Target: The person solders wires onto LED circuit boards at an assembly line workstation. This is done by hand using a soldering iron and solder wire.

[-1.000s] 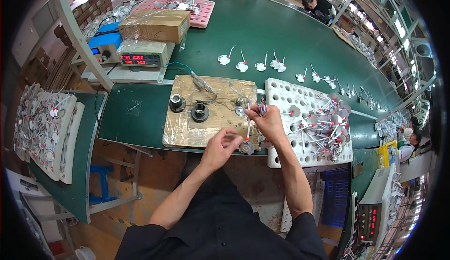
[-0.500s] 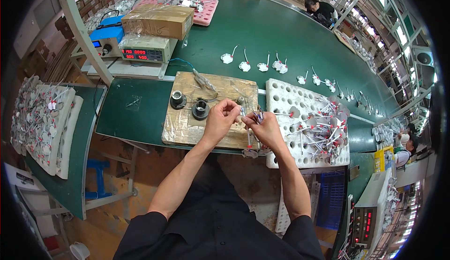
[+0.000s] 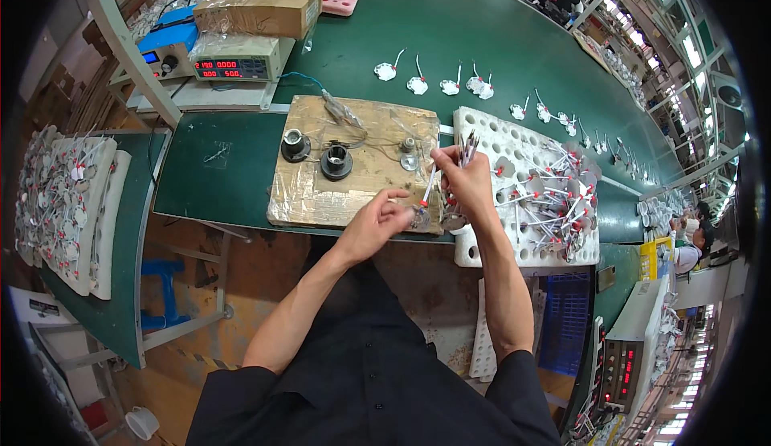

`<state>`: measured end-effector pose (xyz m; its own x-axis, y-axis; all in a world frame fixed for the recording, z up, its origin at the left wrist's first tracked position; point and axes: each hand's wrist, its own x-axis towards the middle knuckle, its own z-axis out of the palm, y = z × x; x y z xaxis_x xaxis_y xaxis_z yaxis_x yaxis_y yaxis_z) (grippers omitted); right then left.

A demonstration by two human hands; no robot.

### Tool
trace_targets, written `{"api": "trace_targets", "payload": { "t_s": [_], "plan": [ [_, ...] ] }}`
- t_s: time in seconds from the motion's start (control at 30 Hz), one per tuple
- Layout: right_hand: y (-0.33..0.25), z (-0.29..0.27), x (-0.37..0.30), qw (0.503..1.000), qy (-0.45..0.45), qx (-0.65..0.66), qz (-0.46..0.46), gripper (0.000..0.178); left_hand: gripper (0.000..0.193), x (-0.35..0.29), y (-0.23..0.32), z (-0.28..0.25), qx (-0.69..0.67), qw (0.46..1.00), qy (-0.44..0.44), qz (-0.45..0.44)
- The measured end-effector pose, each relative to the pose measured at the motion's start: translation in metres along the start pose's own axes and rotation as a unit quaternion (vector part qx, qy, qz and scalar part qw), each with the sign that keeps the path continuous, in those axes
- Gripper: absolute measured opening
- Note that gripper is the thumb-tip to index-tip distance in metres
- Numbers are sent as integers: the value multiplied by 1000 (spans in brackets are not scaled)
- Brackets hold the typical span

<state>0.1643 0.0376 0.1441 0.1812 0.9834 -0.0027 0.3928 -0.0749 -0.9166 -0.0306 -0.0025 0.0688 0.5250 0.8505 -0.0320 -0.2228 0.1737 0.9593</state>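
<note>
My right hand (image 3: 467, 182) is closed around the leads of a few small wired discs, with the wire ends sticking up above the fingers. One wired disc (image 3: 419, 218) hangs from it on a white-sleeved lead with a red spot at its base. My left hand (image 3: 371, 225) has its fingertips pinched at that disc's edge, lower and nearer to me. Both hands are over the front right of a tape-covered wooden board (image 3: 309, 198). Two black round sockets stand on the board: one (image 3: 336, 163) near its middle, another (image 3: 295, 145) farther left.
A white foam tray (image 3: 470, 128) to the right carries a heap of wired discs (image 3: 566, 213). More discs (image 3: 418, 85) lie in a row on the green bench (image 3: 361, 44). A meter with red digits (image 3: 233, 68) stands at the back left, under a carton (image 3: 257, 10).
My left hand has moved down toward me, from the wire ends to the hanging disc. My right hand has risen slightly, still gripping the leads.
</note>
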Motion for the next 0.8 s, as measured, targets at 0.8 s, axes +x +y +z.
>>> {"api": "trace_targets", "payload": {
  "t_s": [0.8],
  "plan": [
    [33, 8, 18, 951, 39, -279, -128, 19, 18, -9, -21, 17, -113, 976, 167, 87]
  ]
}}
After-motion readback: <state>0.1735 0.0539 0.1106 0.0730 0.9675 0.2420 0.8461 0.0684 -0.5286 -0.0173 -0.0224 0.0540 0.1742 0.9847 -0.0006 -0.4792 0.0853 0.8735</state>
